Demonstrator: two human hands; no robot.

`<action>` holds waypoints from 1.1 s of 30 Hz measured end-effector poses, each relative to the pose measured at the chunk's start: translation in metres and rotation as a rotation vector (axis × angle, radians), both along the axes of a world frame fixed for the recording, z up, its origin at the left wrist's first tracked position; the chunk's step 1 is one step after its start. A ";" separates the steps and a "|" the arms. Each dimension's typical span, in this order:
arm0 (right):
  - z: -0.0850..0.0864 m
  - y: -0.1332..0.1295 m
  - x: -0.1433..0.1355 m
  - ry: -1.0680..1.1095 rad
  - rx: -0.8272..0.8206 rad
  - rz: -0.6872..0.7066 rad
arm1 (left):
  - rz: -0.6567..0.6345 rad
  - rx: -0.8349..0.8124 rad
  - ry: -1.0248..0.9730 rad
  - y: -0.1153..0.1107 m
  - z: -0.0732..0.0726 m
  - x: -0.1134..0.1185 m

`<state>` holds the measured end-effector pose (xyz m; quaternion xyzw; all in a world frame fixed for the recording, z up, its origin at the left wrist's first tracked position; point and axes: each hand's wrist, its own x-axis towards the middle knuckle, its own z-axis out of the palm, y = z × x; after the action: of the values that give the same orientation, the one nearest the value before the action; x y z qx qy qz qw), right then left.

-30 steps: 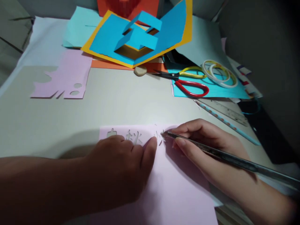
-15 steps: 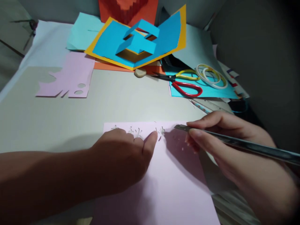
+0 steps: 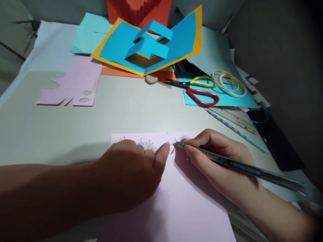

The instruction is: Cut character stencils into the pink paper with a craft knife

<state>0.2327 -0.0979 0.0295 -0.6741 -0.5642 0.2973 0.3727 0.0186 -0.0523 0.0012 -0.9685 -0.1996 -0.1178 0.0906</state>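
Observation:
A sheet of pale pink paper [image 3: 191,205] lies before me, with small character-shaped cuts along its far edge. My left hand [image 3: 133,164] rests on it, pressing down, thumb set apart beside the cuts; its other fingertips are hidden beneath the knuckles. My right hand [image 3: 214,151] is closed around a slim metal craft knife [image 3: 234,163]. The blade tip meets the paper at the rightmost cut character, just right of my left thumb.
Beyond the sheet are scissors [image 3: 204,95], tape rolls [image 3: 228,84], a small stone [image 3: 151,79] and a blue-and-yellow pop-up card [image 3: 113,40]. A cut pink scrap [image 3: 80,75] lies left. At right lie a light-blue pencil [image 3: 237,131] and a clear ruler [image 3: 239,121].
My right hand has moved left and slightly toward me, bringing the knife tip down to the cut character. The pencil and ruler are now uncovered. My left hand stays put.

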 end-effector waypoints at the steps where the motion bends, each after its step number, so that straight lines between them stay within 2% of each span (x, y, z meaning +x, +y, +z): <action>1: 0.000 0.000 0.000 -0.007 -0.002 -0.001 | -0.010 -0.001 0.002 0.001 0.001 0.000; 8: -0.001 0.000 0.000 -0.007 -0.027 0.006 | -0.091 0.011 0.040 0.004 0.013 -0.002; 14: 0.001 0.001 0.001 0.043 -0.054 -0.012 | -0.120 0.049 -0.037 0.006 0.009 -0.001; 16: 0.002 0.003 0.004 0.133 -0.072 -0.039 | -0.122 0.052 -0.053 0.006 0.008 -0.001; 21: -0.002 0.006 0.012 0.514 -0.125 -0.104 | -0.125 0.036 -0.079 0.006 0.010 0.001; 24: -0.002 0.009 0.012 0.621 -0.115 -0.114 | -0.093 0.036 -0.099 0.005 0.011 0.002; 33: -0.005 0.007 0.013 0.557 -0.122 -0.070 | -0.101 0.066 -0.044 0.004 0.010 -0.002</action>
<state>0.2454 -0.0910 0.0246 -0.6065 -0.3976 0.4913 0.4823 0.0165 -0.0483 0.0107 -0.9711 -0.1485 -0.1498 0.1120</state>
